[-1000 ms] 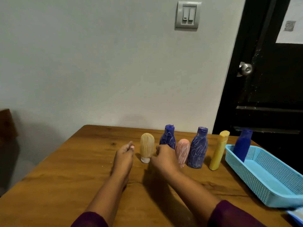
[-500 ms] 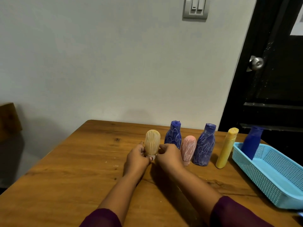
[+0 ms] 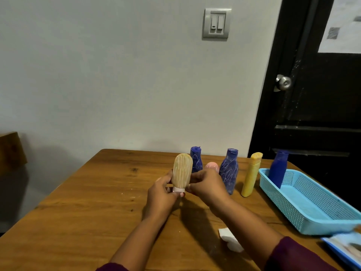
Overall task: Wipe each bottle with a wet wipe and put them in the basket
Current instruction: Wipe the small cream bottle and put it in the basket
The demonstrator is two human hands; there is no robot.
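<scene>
**Beige bottle held in both hands, 1 bottle standing in the basket**

The beige bottle (image 3: 181,170), streaked with pale lines, is upright with its white cap (image 3: 178,190) pointing down. It appears to be lifted just off the table (image 3: 78,212). The left hand (image 3: 162,194) grips its lower end from the left, fingers curled by the cap. The right hand (image 3: 207,187) pinches the same end from the right, thumb and fingertips closed on it.

Behind the hands, 4 more bottles stand in a row near the table's far edge. A small patterned blue bottle (image 3: 196,160) is just behind the beige one. Next come a pink bottle (image 3: 212,166), mostly hidden by the right hand, and a taller patterned blue bottle (image 3: 229,171). A yellow bottle (image 3: 251,175) stands at the right end.

Right of the row lies the light-blue basket (image 3: 283,210), with 1 plain blue bottle (image 3: 278,169) standing in its far corner.

A crumpled white wet wipe (image 3: 230,240) lies on the table beside the right forearm, apart from both hands. A blue-edged flat pack (image 3: 345,247) is cut off at the lower right corner, and its contents cannot be made out.

A light switch (image 3: 216,23) sits on the wall above. A black door (image 3: 322,104) with a round metal knob (image 3: 283,82) stands to the right.
</scene>
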